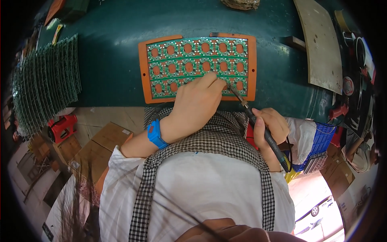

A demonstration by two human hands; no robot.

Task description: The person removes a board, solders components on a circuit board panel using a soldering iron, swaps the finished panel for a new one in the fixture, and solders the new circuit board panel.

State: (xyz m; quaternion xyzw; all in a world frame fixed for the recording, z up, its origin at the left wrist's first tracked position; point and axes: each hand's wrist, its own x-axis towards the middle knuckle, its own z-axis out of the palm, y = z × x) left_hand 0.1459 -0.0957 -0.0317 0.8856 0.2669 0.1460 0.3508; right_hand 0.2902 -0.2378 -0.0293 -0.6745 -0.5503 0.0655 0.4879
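Note:
A panel of green circuit boards (197,58) with rows of round cut-outs lies in an orange-brown frame (252,60) on the green table. My right hand (271,126) grips a soldering iron (250,114) by its dark handle. The iron's metal tip slants up and left to the panel's bottom row, near its right end. Over the lower part of the panel bends my left hand (199,97), its fingertips pinched together close to the iron's tip. What they hold, if anything, is too small to make out. This hand hides several boards of the bottom row.
A long row of upright green circuit panels (48,78) stands at the left table edge. On the right lie a pale board (320,46) and a red tool (338,111). Cardboard boxes (98,145) and a blue crate (314,141) sit below table height. Another person (356,155) shows at far right.

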